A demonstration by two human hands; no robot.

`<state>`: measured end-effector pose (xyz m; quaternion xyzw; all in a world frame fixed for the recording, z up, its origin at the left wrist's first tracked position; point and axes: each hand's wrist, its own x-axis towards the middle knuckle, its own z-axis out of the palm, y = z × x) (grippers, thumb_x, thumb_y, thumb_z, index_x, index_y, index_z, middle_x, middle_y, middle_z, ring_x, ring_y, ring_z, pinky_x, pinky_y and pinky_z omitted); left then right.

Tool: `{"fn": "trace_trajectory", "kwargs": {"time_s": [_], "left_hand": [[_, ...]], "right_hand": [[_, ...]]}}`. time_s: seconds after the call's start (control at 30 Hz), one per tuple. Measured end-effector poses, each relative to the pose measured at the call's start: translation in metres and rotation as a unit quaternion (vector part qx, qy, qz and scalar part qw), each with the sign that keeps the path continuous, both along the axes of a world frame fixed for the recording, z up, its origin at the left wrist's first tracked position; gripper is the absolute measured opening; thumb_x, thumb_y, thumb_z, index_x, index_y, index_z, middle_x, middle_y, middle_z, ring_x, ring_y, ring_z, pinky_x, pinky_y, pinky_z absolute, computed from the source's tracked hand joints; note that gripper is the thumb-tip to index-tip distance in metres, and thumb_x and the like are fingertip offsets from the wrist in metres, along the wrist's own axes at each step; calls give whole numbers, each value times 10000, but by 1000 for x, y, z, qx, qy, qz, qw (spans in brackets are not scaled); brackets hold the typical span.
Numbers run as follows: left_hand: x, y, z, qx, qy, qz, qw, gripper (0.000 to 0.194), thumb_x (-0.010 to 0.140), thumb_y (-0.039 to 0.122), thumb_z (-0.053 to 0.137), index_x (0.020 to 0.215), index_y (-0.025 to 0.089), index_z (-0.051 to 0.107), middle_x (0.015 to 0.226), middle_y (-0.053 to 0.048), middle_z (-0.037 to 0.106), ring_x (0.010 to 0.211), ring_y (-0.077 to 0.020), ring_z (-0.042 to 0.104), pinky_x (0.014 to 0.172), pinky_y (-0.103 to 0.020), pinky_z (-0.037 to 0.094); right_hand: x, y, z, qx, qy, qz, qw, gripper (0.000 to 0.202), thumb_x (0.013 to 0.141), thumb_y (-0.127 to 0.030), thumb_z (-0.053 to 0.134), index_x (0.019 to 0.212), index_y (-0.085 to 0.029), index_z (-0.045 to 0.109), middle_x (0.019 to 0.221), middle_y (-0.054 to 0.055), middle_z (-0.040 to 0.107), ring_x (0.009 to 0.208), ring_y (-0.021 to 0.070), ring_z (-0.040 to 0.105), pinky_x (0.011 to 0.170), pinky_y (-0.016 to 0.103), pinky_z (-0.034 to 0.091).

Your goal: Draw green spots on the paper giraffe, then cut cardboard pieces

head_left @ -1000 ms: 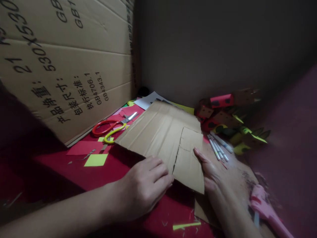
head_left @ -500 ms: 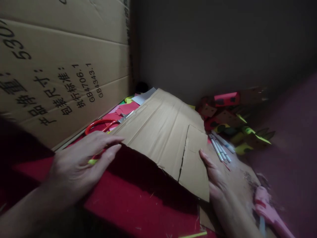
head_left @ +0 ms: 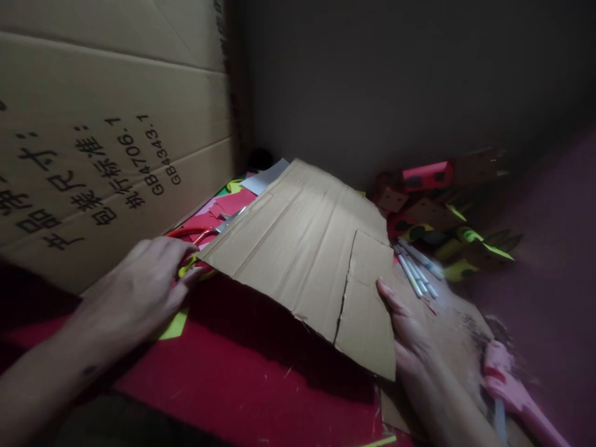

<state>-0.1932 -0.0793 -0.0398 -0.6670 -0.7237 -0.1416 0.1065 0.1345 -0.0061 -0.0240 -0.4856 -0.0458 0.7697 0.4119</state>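
We are pinching the cardboard sheet (head_left: 293, 248) mid-frame with our right hand (head_left: 412, 335), its lower-right panel (head_left: 367, 304) outlined but undetached, while our left hand (head_left: 139, 282) is curling by the centre-left scissors (head_left: 189, 231), its grip impossible to tell.

The scene is viewed by one camera worn on the head, pointed forward and down, so that the red table (head_left: 223, 385) is seen obliquely from above. The left hand (head_left: 142, 282), between eight and nine o'clock, and the right hand (head_left: 410, 332), at four, are taken in from close by, both forearms being cut by the frame. The cardboard sheet (head_left: 302, 242) is centred, while the large box (head_left: 116, 93) at ten o'clock is cropped and the dark wall (head_left: 395, 74) is faced at one o'clock.
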Motion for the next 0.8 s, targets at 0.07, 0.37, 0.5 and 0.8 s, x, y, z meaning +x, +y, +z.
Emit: {"fn": "trace_trajectory", "kwargs": {"time_s": [0.07, 0.37, 0.5, 0.8], "left_hand": [[-3, 4, -2, -18, 28, -2, 999, 371, 895, 348, 274, 967, 116, 555, 962, -144, 566, 922, -293, 502, 818, -406, 420], [-11, 25, 6, -160, 93, 63, 981, 276, 887, 312, 363, 1050, 142, 507, 932, -115, 567, 862, -289, 574, 721, -361, 417], [-15, 34, 13, -201, 65, 78, 974, 276, 837, 361, 431, 1026, 168, 490, 969, -123, 577, 853, -295, 599, 642, -344, 423], [-7, 23, 24, -140, -39, 175, 974, 524, 801, 466, 462, 1226, 163, 417, 835, -90, 665, 721, -279, 648, 537, -298, 424]], "right_hand": [[0, 0, 0, -11, 10, -6, 1000, 276, 911, -282, 494, 1003, -123, 700, 795, 106, 769, 922, 264, 714, 914, 475, 515], [-2, 0, 1, -11, 15, 10, 1000, 286, 924, -288, 478, 977, -110, 696, 794, 116, 767, 917, 262, 716, 919, 471, 511], [-3, -3, 4, 7, 6, 9, 1000, 264, 904, -277, 515, 1032, -116, 682, 846, 114, 769, 935, 265, 710, 936, 470, 501], [0, -1, 0, 46, 65, 67, 995, 356, 865, -277, 567, 1178, -117, 623, 937, 127, 759, 881, 268, 723, 877, 471, 530]]}}
